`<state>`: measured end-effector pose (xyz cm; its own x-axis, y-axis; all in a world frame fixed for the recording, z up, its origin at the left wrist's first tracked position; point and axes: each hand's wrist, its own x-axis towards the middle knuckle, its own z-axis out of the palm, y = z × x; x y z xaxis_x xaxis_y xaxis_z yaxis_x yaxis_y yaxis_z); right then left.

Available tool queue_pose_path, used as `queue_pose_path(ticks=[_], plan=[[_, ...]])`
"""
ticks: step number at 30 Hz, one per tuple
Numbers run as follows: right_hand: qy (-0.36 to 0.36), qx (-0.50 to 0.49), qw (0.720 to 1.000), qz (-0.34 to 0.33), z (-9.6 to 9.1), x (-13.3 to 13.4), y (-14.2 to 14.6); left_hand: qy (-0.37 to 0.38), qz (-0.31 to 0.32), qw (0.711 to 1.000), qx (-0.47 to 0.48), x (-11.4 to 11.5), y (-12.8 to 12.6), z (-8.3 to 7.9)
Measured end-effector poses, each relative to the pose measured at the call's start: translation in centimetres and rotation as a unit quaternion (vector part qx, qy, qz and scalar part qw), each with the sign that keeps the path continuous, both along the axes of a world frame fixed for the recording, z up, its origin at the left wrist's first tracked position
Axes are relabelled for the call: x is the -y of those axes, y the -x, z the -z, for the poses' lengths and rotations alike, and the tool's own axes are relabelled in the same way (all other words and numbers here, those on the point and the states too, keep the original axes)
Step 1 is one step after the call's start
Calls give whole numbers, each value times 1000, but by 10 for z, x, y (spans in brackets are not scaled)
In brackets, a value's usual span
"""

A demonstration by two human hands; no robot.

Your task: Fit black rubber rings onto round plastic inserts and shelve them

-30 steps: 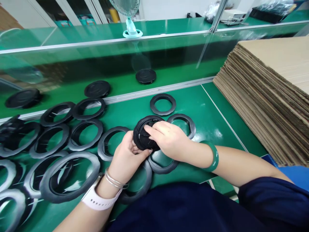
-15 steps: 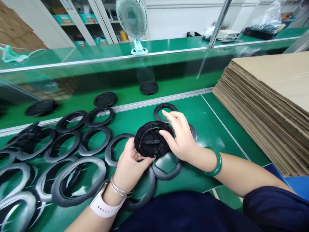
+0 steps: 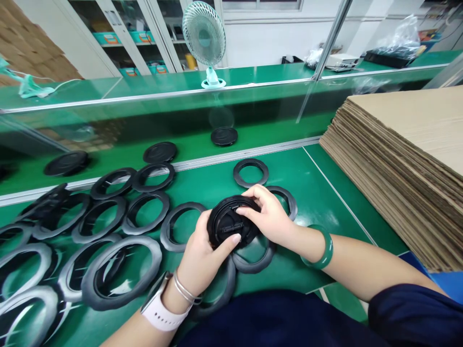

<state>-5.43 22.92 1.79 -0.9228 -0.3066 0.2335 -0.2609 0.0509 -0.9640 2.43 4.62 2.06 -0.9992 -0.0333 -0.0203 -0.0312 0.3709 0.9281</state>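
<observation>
A round black plastic disc (image 3: 228,222) with a ribbed inner face is held up over the green table (image 3: 318,183). My left hand (image 3: 204,255) grips its lower left edge, thumb pressed on the inner face. My right hand (image 3: 269,214) closes on its right rim, fingers curled over the top edge. Black rings lie flat under and around both hands, one ring (image 3: 253,253) directly below the disc and another ring (image 3: 251,172) just beyond it.
Several more black rings (image 3: 146,212) cover the table to the left. Black discs (image 3: 224,136) sit on the green conveyor belt beyond a metal rail. A tall stack of flat cardboard (image 3: 401,154) fills the right side. A small fan (image 3: 204,38) stands on the far shelf.
My right hand has come back from an open reach above the disc and closed on its right rim. My left thumb has shifted onto the disc's face. The view has tilted up slightly.
</observation>
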Motion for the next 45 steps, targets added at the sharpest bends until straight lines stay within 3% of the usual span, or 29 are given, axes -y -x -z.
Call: queue_pose_path(ticks=[8, 10, 14, 16, 28, 32, 35, 38, 40, 42, 45], plan=[[-30, 20, 998, 43, 8, 4, 3, 60, -5, 998, 12, 1, 3, -2], [-29, 38, 999, 15, 4, 1, 3, 67, -12, 998, 9, 2, 3, -3], [-12, 92, 990, -107, -6, -6, 0, 77, -35, 996, -3, 5, 4, -6], [-12, 102, 987, -125, -8, -7, -2, 82, -39, 996, -4, 7, 4, -7], [-98, 82, 991, -32, -7, -1, -11, 135, -50, 989, -18, 2, 0, -7], [-41, 100, 992, -72, -2, -3, -3, 114, -55, 992, -13, 3, 1, -4], [51, 173, 977, -115, -2, -9, 11, 0, -33, 999, 0, 4, 2, -4], [170, 250, 950, -69, -5, -22, 35, -112, -27, 993, 15, 2, 3, -11], [230, 276, 933, -4, -6, -36, 56, -133, -41, 990, 12, 0, 4, -16], [254, 276, 924, 69, -4, -51, 81, -131, -45, 990, 6, -1, 5, -19], [231, 238, 930, 158, 4, -71, 121, -122, -32, 992, 2, 1, 7, -15]])
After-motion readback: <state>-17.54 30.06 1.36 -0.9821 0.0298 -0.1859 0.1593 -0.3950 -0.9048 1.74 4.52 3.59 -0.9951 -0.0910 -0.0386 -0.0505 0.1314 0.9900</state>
